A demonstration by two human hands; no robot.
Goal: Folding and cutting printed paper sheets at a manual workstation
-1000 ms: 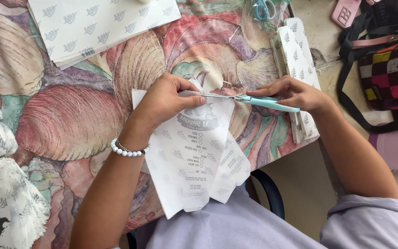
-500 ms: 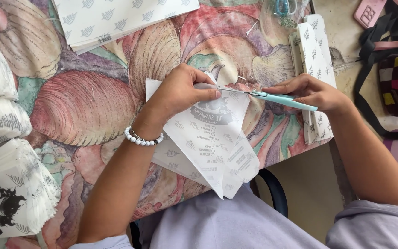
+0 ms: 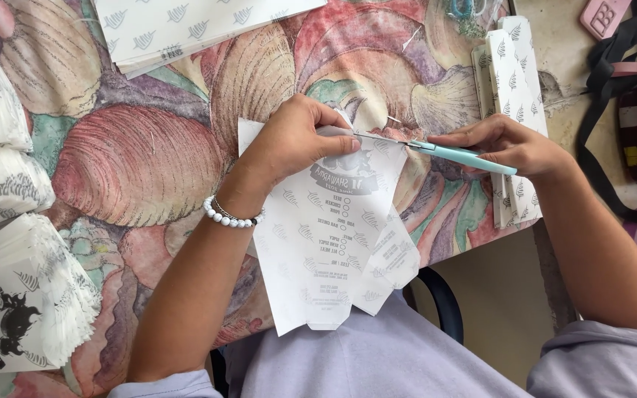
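The tool's (image 3: 436,149) tip is hidden under the left hand (image 3: 293,140), so whether it is a brush or a blade is hard to tell; only its thin metal shaft and pale teal handle show. A flat white paper bag (image 3: 329,236) with grey leaf marks and a dark emblem lies on the shell-patterned tablecloth (image 3: 134,155), its lower end hanging over the table edge. Similar bags sit stacked at the left (image 3: 16,295), at the top (image 3: 178,26) and at the right (image 3: 514,88). The left hand, fingers curled, presses the bag's top edge. The right hand (image 3: 514,144) pinches the handle with narrow fingers.
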